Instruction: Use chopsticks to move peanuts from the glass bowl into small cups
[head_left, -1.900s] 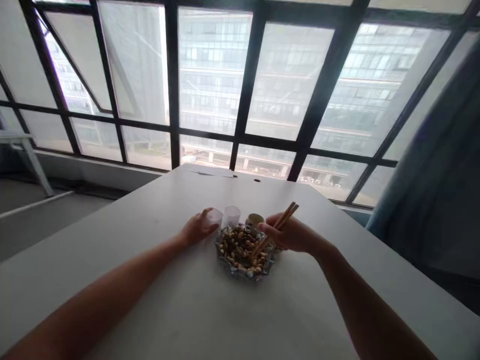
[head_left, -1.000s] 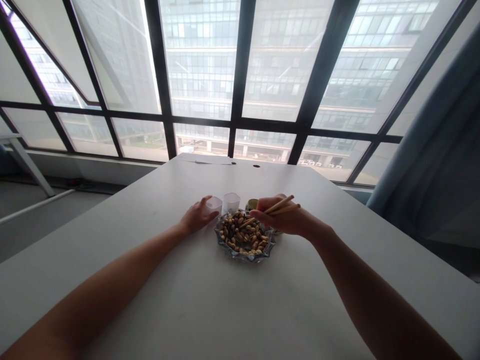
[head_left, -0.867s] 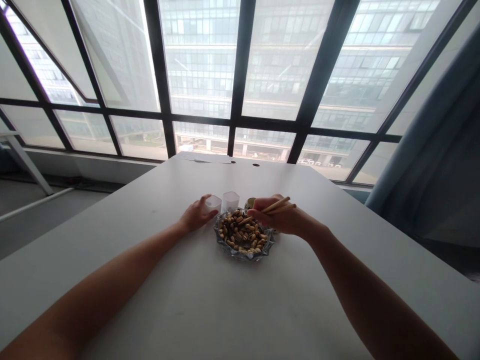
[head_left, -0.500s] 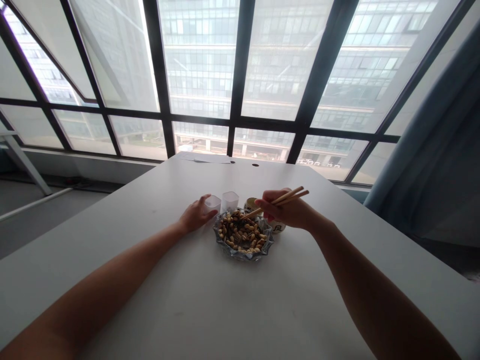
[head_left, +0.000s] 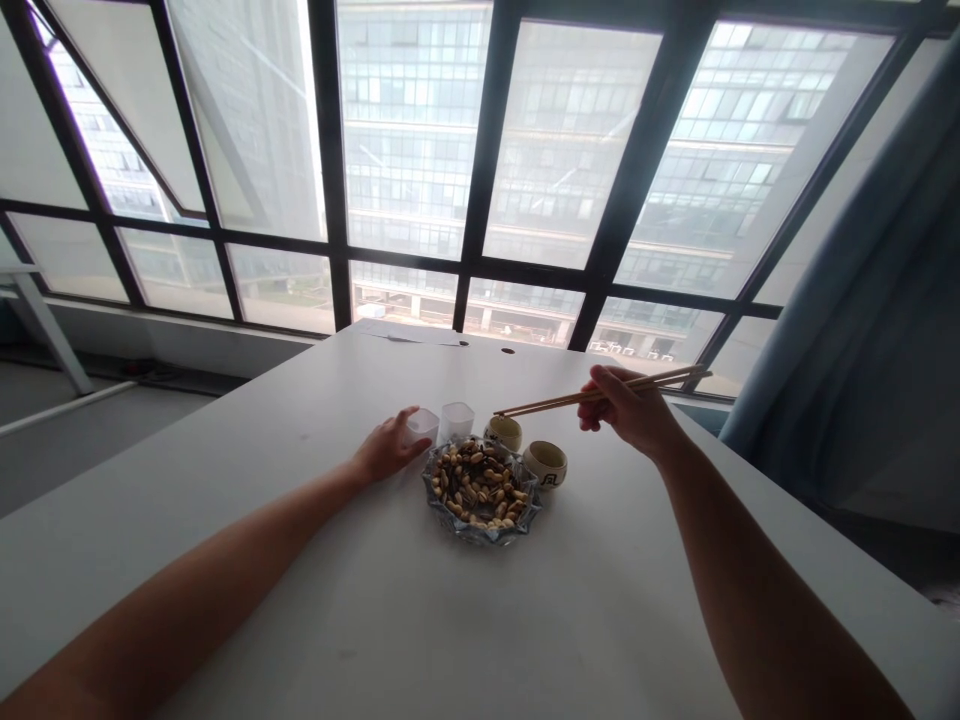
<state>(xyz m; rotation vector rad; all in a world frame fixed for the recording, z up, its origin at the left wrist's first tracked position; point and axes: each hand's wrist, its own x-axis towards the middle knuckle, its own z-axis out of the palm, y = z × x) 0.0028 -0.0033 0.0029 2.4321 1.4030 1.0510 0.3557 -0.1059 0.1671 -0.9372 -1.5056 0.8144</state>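
Observation:
A scalloped glass bowl (head_left: pixel 482 525) full of mixed nuts and seeds sits mid-table. My right hand (head_left: pixel 628 408) is raised above and to the right of it, closed on a pair of wooden chopsticks (head_left: pixel 555 401) that lie almost level, tips over a small ceramic cup (head_left: pixel 503 432). Whether the tips carry anything is too small to tell. A second ceramic cup (head_left: pixel 545 463) stands right of the bowl. My left hand (head_left: pixel 382 450) rests on the table, fingers curled around a small clear plastic cup (head_left: pixel 423 425). Another clear cup (head_left: pixel 456 420) stands beside it.
The white table (head_left: pixel 390 600) runs back to a wall of dark-framed windows (head_left: pixel 480 200). A blue-grey curtain (head_left: pixel 862 350) hangs at the right. Papers (head_left: pixel 409 336) and a dark cable hole (head_left: pixel 508 351) lie at the far edge. Another table's leg (head_left: pixel 45 330) shows at left.
My right hand has lifted the chopsticks out of the nut bowl and swung up and to the right, uncovering both ceramic cups. The left hand has stayed on the clear cup.

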